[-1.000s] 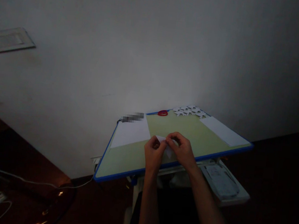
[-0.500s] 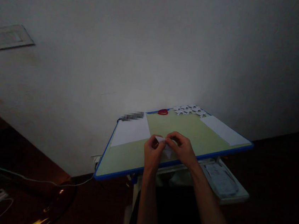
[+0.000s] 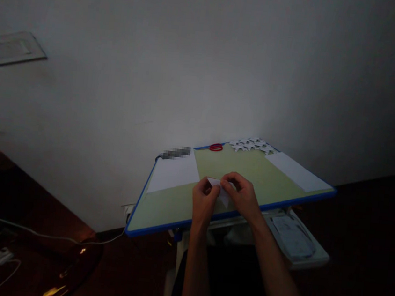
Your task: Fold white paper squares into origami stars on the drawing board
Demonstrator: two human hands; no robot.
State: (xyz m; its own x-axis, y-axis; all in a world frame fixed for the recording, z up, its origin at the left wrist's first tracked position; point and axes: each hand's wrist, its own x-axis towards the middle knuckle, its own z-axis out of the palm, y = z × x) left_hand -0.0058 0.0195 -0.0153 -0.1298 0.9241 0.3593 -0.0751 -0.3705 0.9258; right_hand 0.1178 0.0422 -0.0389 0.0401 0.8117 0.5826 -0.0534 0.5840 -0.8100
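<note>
A small piece of folded white paper (image 3: 224,199) is held over the near part of the table, a pointed corner hanging down. My left hand (image 3: 205,197) pinches its left side between thumb and fingers. From the right, my right hand (image 3: 241,193) pinches the upper part, its fingertips close to my left thumb. The fingers cover much of the paper, so the exact folds cannot be made out.
The light green table (image 3: 231,165) has a blue rim. White sheets (image 3: 175,174) lie at left, another white stack (image 3: 297,171) at right. Red-handled scissors (image 3: 216,147) and several folded white paper pieces (image 3: 252,145) are at the back, near the wall. A drawer (image 3: 300,241) juts out below.
Both hands stay pinched on the paper, with only a slight shift of the fingers. The whole view has moved very little.
</note>
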